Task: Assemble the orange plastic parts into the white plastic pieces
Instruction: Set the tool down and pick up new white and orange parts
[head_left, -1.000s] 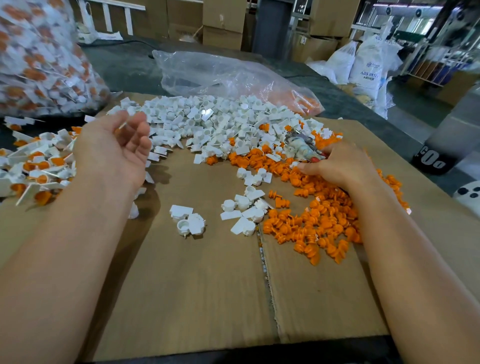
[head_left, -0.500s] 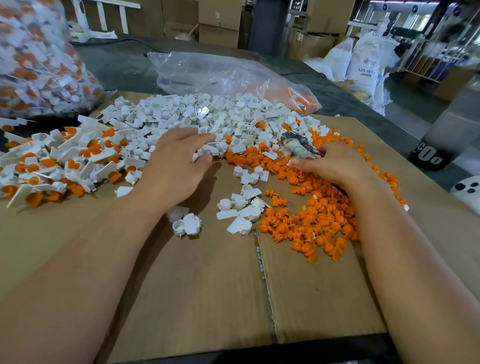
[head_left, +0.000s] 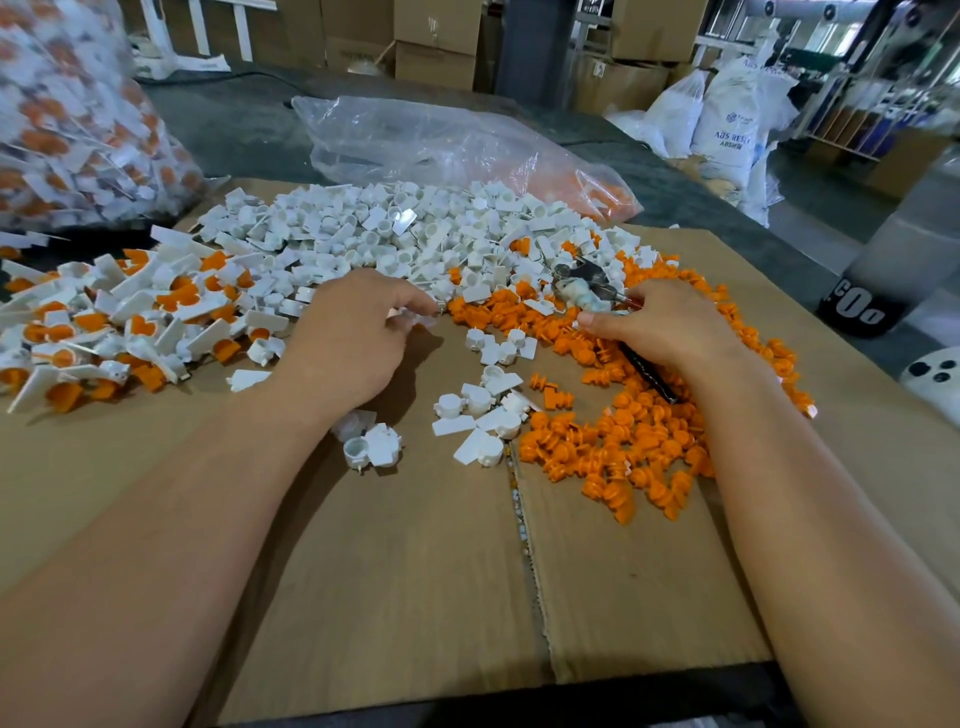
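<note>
A big heap of white plastic pieces (head_left: 395, 234) lies at the back of the cardboard sheet (head_left: 405, 571). Loose orange plastic parts (head_left: 623, 441) spread over its right side. Assembled white-and-orange pieces (head_left: 119, 322) are piled at the left. My left hand (head_left: 353, 338) is at the near edge of the white heap, fingers curled, pinching a small white piece (head_left: 415, 317). My right hand (head_left: 660, 332) rests on the orange parts and grips a small hammer (head_left: 582, 291), whose dark handle sticks out below the hand.
A few white pieces (head_left: 483, 415) lie loose mid-sheet, with two more (head_left: 371, 449) near my left wrist. A clear bag of assembled pieces (head_left: 78, 114) stands far left, a nearly flat plastic bag (head_left: 457, 145) behind the heap. Boxes and sacks (head_left: 727, 114) fill the background.
My left hand swung from the assembled pile at the left over to the white heap, turned palm down and picked up a white piece. My right hand stayed on the hammer.
</note>
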